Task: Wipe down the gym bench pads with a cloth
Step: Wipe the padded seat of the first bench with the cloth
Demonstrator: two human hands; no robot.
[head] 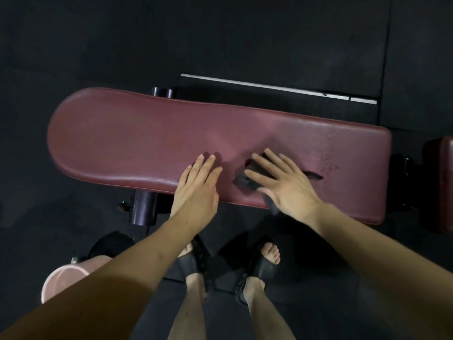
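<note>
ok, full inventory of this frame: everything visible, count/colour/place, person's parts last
bench pad: 1, maroon, long, across the middle of the frame; surface cracked and torn near its right end
second pad: 1, maroon, cut off at the right edge, apart from the long pad
cloth: 1, dark, on the bench pad under the right hand
bench frame: dark tubes, under the pad's near and far edges
bucket: 1, pink, on the floor at lower left, partly hidden by the left arm
floor: dark mats
sandals: 2, black, on the feet
left hand: flat, fingers straight, on the pad's near edge
right hand: fingers spread, pressing on the cloth
</note>
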